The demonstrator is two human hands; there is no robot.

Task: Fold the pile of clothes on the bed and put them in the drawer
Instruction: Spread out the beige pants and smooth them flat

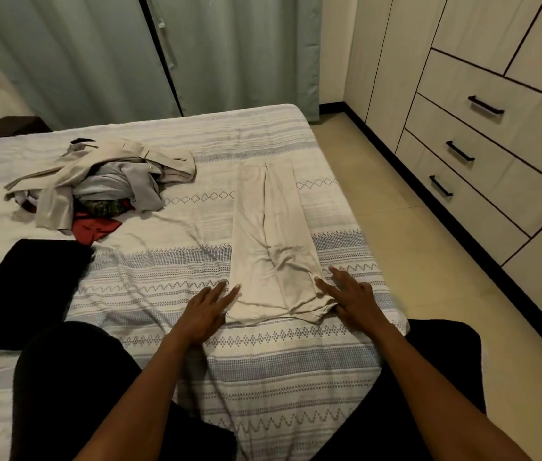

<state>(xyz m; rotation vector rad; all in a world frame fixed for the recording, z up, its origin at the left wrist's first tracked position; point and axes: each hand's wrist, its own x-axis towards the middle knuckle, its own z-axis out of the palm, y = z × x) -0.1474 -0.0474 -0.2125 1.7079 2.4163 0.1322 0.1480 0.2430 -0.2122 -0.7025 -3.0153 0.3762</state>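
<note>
Beige trousers [271, 247] are laid out lengthwise on the bed [263, 377], leg on leg, with the near end just in front of the person and the far end pointing toward the curtains [96, 54]. They seem to be spread flat so that creases can be smoothed out before the next fold is made. The left hand [208, 311] is placed at the near left corner, fingers straight and flat, fingertips touching the cloth edge. The right hand [351, 294] is laid open at the near right corner, fingers spread against the fabric; nothing is gripped by either hand. The garment thus lies between the two hands and stretches away from them. The unfolded pile of clothes [103, 184] is left at the far left, well apart, and a black folded item [26, 287] rests near left. The drawers [482, 151] stand closed on the right.
</note>
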